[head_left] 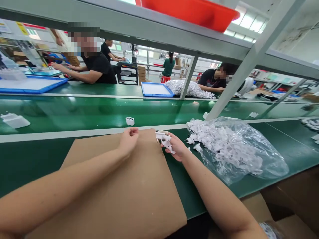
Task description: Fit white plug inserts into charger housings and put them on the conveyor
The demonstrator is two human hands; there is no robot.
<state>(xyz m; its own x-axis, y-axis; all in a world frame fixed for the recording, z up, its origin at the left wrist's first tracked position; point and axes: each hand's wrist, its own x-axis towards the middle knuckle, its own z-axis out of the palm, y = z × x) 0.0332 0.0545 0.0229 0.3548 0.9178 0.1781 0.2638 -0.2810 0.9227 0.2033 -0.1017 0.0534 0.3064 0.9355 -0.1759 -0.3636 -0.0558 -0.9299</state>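
My right hand (pixel 176 147) is closed around several small white plug parts (pixel 166 141), just past the right edge of a brown cardboard sheet (pixel 139 186). Over the sheet's far part is my left hand (pixel 129 141), its fingers curled together; whether anything is between them is too small to tell. A white plug housing (pixel 130 121) sits beyond my left hand on the green belt (pixel 107 111). To the right of my right hand, a clear plastic bag (pixel 269 159) lies open with a heap of white plug parts (pixel 219 142) spilling from it.
Another white adapter (pixel 15 120) lies at the belt's left. A slanted metal post (pixel 231 79) rises behind the bag, under a shelf with a red tray (pixel 189 11). Across the belt, people work near blue-rimmed trays (pixel 157 89) and a silvery bag (pixel 186 88).
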